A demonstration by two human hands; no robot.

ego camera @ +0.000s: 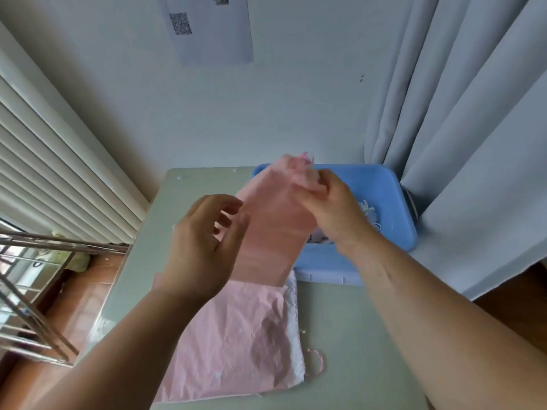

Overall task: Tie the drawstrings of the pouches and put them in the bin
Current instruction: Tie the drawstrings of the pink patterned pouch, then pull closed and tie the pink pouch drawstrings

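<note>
My right hand point(328, 205) grips the gathered top of a pink pouch point(272, 229) and holds it up over the near edge of the blue bin point(384, 187). The pouch hangs down and left, blurred by motion, with its pink drawstring point(306, 158) sticking out above my fingers. My left hand point(204, 241) hovers just left of the hanging pouch with relaxed, loosely curled fingers, and I cannot tell whether it touches the cloth. More pink pouches point(236, 341) lie flat in a stack on the table point(355, 335), with a loose pink cord point(318, 361) at their right edge.
The bin stands at the table's back right and holds at least one patterned pouch point(368, 214). Grey curtains point(461, 128) hang close behind and right of it. A metal rack point(35, 291) and window blinds stand left of the table.
</note>
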